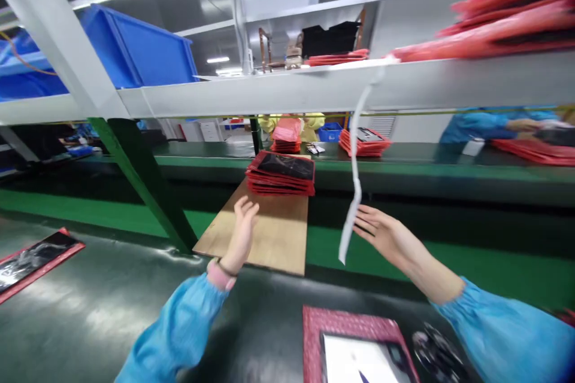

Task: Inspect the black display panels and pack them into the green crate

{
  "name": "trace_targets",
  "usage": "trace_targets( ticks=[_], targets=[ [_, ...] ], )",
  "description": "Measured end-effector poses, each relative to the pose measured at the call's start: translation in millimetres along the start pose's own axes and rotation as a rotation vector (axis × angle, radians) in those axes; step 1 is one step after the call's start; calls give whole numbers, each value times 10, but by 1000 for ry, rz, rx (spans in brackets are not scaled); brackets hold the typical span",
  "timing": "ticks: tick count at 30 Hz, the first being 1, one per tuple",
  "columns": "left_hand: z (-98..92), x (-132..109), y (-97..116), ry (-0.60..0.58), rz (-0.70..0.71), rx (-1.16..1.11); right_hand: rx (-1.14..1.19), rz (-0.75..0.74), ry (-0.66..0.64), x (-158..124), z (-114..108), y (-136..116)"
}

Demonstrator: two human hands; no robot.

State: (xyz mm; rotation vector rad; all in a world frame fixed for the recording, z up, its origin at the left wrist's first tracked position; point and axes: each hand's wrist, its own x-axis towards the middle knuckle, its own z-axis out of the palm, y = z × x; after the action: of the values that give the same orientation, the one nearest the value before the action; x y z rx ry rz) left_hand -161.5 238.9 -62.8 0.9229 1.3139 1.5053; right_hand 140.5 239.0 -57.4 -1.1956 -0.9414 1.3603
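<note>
My left hand (241, 228) reaches forward over a wooden board (265, 233), fingers apart, holding nothing, a little short of a stack of red packets (281, 173) on the board's far end. My right hand (380, 232) is stretched out with spread fingers beside a white strip (354, 191) that hangs from the shelf edge above; its fingertips are at the strip's lower part, and I cannot tell whether they touch it. Both sleeves are light blue.
A red-framed packet (354, 347) lies near me on the dark table, another (31, 257) at far left. A green post (144, 179) slants left of the board. Blue bins (135, 48) and red packets (503, 24) sit on the shelf. Across the belt, other people's sleeves (485, 125) show.
</note>
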Motion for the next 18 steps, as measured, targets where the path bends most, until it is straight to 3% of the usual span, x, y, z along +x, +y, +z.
trace_targets(
  ticks=[3,5,8,12,18],
  targets=[
    [-185,-1030,-328,-274,-133,36,-175,-38,-123,-991,-247,169],
    [-285,-1620,-586,-512,-385,55,-359,-37,-169,-1529,-394,412],
    [-338,-2232,-850,-524,-545,31,-604,-70,-171,-2027,-515,834],
    [-246,-2586,-818,-425,-584,37,-735,-142,-209,-2155,-478,1230],
    [-22,-2693,-636,-333,-546,-12,-574,-176,-274,-1973,-471,1457]
  ],
)
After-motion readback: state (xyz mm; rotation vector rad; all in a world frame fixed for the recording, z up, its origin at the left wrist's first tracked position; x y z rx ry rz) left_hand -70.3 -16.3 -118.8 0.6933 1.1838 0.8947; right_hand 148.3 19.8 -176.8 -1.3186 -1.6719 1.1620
